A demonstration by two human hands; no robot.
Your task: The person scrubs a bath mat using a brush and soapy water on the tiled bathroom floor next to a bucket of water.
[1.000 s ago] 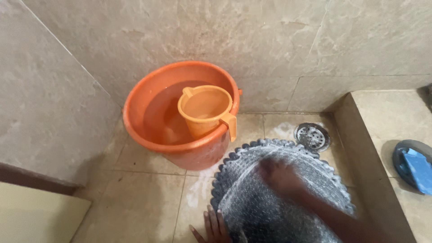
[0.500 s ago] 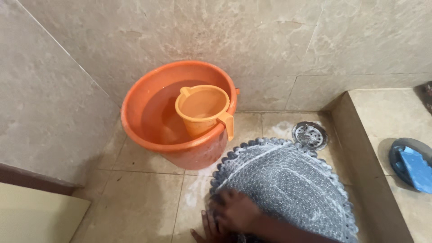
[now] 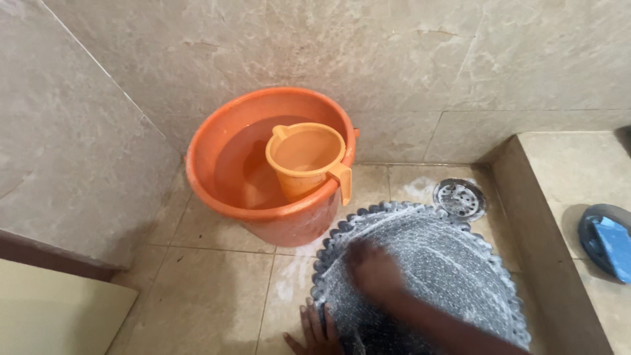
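Note:
A round grey mat with a scalloped rim lies soapy on the tiled floor. My right hand, blurred by motion, presses on the mat's left part; whether it holds anything I cannot tell. My left hand lies flat with fingers spread at the mat's lower left edge, on the floor. An orange bucket of water stands just behind the mat, with a lighter orange mug hooked by its handle over the rim.
A round metal floor drain sits by the wall, right of the bucket. A raised tiled ledge on the right carries a dark dish with a blue soap bar. Tiled walls close the back and left.
My right hand swept from the mat's upper middle down to its lower left edge, then back up onto the left part. My left hand stayed put.

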